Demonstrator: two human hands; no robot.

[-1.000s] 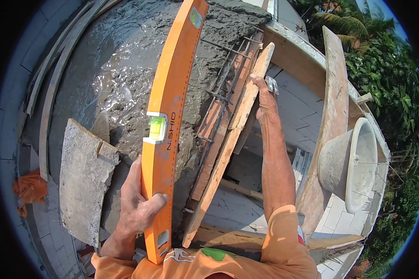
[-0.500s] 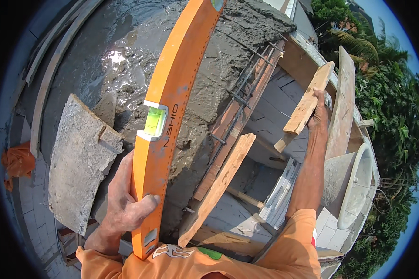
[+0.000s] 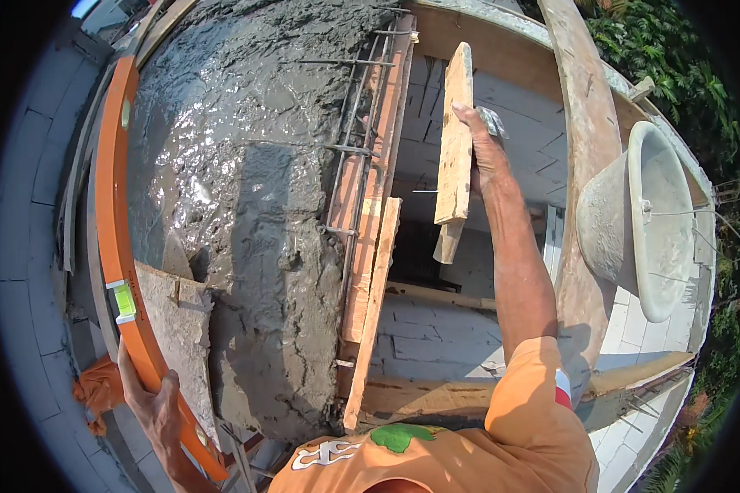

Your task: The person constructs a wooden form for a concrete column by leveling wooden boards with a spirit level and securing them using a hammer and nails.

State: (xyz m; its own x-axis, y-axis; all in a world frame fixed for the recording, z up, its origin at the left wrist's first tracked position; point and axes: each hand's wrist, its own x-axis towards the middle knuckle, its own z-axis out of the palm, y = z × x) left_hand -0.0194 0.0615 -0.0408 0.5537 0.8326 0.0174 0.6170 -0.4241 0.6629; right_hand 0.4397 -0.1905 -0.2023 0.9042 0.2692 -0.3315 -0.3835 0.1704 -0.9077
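Orange spirit level (image 3: 113,205): located along the left side of the wet concrete (image 3: 271,230), stood lengthwise, with its upper end near the weathered boards at upper left. Its lower part is grasped by the left hand (image 3: 152,403), thumb laid on the near face, fingers wrapped past the left edge.

Short wooden board (image 3: 455,131): grasped near its upper half by the right hand (image 3: 487,148), thumb on the front face; held over the opening right of the formwork plank (image 3: 372,189).

Edges and room: the concrete is bounded on the right by the formwork plank, along which rebar (image 3: 353,149) is laid. Open space is seen on both sides of the short board, between the formwork and the wide plank (image 3: 584,90). The wide plank is partly covered by a cement-coated bucket (image 3: 604,205), tipped on its side. Left of the level, little room is left before the grey block wall (image 3: 33,197). The left margin of the cement-crusted sheet (image 3: 177,320) is overlapped by the level.

Obscured: the right fingers are hidden behind the board; the bubble in the vial (image 3: 124,302) cannot be read; the depth of the opening is lost in shadow.
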